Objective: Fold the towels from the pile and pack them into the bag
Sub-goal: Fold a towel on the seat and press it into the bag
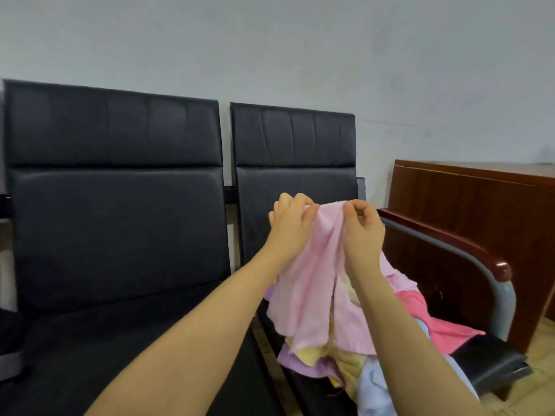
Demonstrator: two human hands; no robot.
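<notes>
A light pink towel (318, 283) hangs in the air above the right seat. My left hand (292, 223) pinches its top edge on the left, and my right hand (362, 232) pinches the same edge on the right, close together. Below it lies the pile of towels (330, 361) on the right seat: lilac, yellow, pale blue and a bright pink one (432, 319). No bag is in view.
Two black padded bench seats stand against a grey wall; the left seat (105, 340) holds nothing. A grey metal armrest with a wooden top (468, 250) bounds the right seat. A brown wooden cabinet (480, 205) stands to the right.
</notes>
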